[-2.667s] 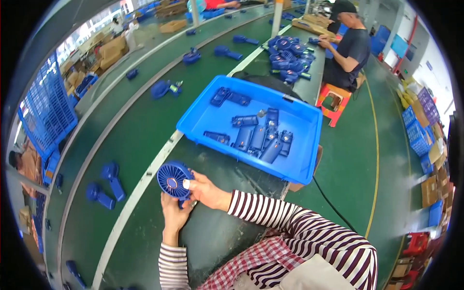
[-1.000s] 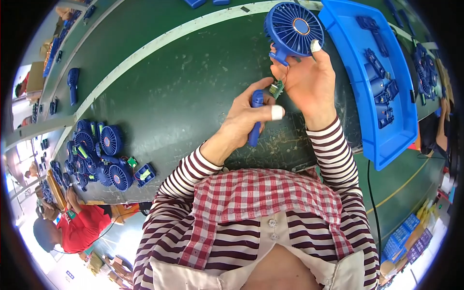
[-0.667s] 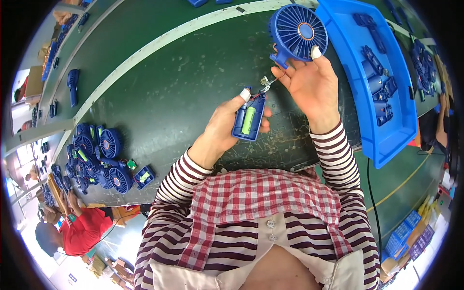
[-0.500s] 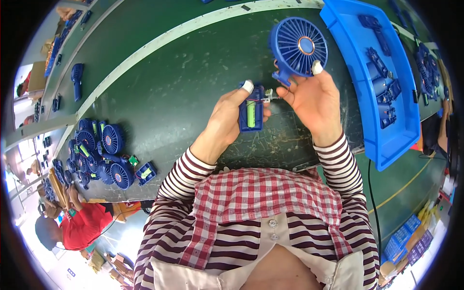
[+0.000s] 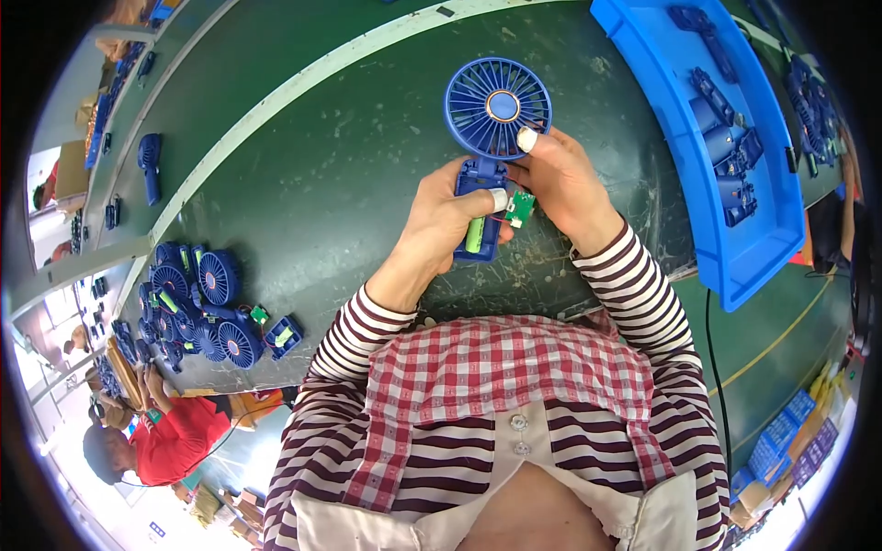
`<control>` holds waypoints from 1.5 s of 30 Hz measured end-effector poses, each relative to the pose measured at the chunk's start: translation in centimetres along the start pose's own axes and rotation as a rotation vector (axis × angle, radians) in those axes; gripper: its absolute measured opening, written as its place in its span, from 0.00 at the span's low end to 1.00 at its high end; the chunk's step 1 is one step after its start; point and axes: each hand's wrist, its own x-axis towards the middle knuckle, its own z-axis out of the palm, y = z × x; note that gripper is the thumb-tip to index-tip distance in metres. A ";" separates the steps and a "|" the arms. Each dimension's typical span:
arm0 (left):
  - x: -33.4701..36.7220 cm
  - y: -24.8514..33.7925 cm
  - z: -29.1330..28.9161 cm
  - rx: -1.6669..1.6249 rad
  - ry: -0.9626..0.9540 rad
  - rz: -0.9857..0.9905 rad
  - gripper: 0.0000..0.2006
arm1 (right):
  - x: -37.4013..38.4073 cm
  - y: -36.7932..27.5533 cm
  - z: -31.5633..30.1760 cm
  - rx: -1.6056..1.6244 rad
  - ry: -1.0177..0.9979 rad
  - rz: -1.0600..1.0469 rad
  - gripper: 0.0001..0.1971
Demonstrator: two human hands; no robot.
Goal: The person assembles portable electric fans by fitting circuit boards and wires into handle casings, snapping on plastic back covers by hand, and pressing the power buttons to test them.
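Note:
My left hand (image 5: 439, 213) grips a blue handle housing (image 5: 475, 247), its thumb, with a white cover on the tip, pressed across the hollow inside. A green battery cell (image 5: 475, 233) lies in that housing. At the housing's top end sits the round blue fan head (image 5: 497, 108), its neck meeting the handle. My right hand (image 5: 568, 188) holds the fan head by its lower right rim, thumb on the grille and fingers behind. A small green circuit board (image 5: 520, 208) hangs on thin wires beside the housing, near my right palm. Whether the neck is seated in the handle I cannot tell.
A blue tray (image 5: 715, 243) with handle parts stands at the right. Several fans and open housings form a pile (image 5: 197, 308) at the left. Farther left lies a single blue fan (image 5: 150, 168). A person in a red shirt (image 5: 186, 439) sits at the lower left.
My right hand has brought the fan head left and down onto the top of the handle housing. The circuit board has turned its green face up. My left thumb has moved down over the housing.

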 end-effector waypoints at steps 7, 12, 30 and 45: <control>1.3 -1.2 -0.8 0.171 0.021 0.326 0.13 | 0.0 -0.2 -0.1 -0.013 -0.031 0.002 0.19; 1.6 -1.5 -1.3 0.436 0.136 0.510 0.14 | 0.4 -0.4 0.4 -0.043 -0.034 -0.001 0.20; 1.2 -0.6 -1.5 -0.213 -0.063 -0.100 0.13 | -0.4 -0.6 1.4 -1.397 -0.145 -1.207 0.11; 1.2 -1.2 -1.9 -0.305 -0.245 -0.106 0.13 | -0.6 -1.9 2.8 -1.438 -0.353 -0.959 0.13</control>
